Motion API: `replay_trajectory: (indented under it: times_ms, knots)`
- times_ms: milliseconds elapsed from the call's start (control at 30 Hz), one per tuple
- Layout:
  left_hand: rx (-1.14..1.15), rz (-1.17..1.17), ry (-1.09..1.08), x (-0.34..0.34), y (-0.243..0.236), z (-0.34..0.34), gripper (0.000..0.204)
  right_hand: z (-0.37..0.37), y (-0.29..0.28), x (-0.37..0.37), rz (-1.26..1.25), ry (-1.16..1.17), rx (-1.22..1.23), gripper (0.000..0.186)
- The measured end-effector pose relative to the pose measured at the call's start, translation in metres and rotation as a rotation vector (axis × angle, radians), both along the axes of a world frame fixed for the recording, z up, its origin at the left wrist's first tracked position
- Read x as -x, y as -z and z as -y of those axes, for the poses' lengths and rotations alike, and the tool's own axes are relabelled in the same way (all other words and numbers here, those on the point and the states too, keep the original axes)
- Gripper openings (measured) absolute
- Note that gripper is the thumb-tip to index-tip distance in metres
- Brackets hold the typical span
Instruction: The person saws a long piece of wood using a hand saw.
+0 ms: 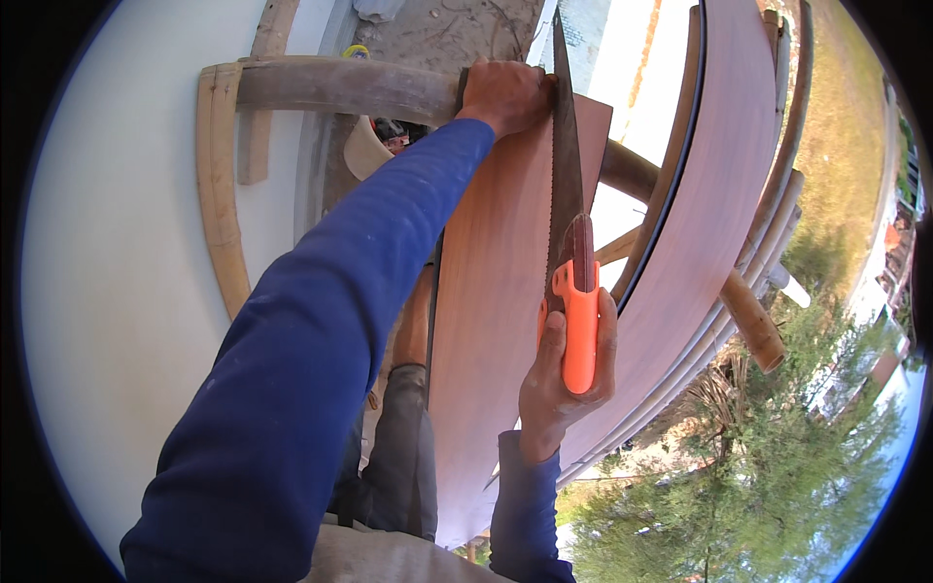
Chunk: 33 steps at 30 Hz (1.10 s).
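Note:
My right hand is wrapped round the orange handle of a handsaw. Its long, dark, toothed blade points away from me and lies over a reddish-brown wooden board. At the board's far end my left hand is closed on the board, close beside the blade; its fingertips are partly hidden. A strip of the same board shows to the right of the blade. Whether the teeth are sunk into the wood, I cannot tell.
A bamboo frame with a crossbar stands at the far left beside a pale wall. Beneath the crossbar sits a white bucket holding small items. To the right lie another long board and bamboo poles, with a tree beyond.

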<state>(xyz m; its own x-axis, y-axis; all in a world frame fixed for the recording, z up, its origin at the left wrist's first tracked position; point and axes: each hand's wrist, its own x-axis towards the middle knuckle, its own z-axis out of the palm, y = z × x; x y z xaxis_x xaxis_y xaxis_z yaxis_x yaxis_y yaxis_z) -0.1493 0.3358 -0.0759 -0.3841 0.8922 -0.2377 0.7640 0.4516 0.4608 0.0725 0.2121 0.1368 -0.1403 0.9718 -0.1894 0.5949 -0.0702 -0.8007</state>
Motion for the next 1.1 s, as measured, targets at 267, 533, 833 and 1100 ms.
replay_trajectory:
  times_ms: [267,533,833,1100]
  knots:
    - [0.004,-0.004,0.024,0.003,-0.006,-0.003,0.047,-0.071,0.063,0.065,-0.010,-0.086,-0.122,0.046]
    - [0.030,-0.014,0.033,0.003,-0.013,-0.003,0.046,-0.066,0.050,0.060,-0.096,-0.016,-0.057,0.046]
    - [-0.041,-0.065,0.059,0.031,0.008,-0.043,0.043,-0.015,-0.035,0.019,0.053,0.102,0.060,0.053]
    - [-0.067,0.007,0.010,0.033,0.012,-0.050,0.048,0.039,-0.076,-0.022,0.122,0.167,0.083,0.057]
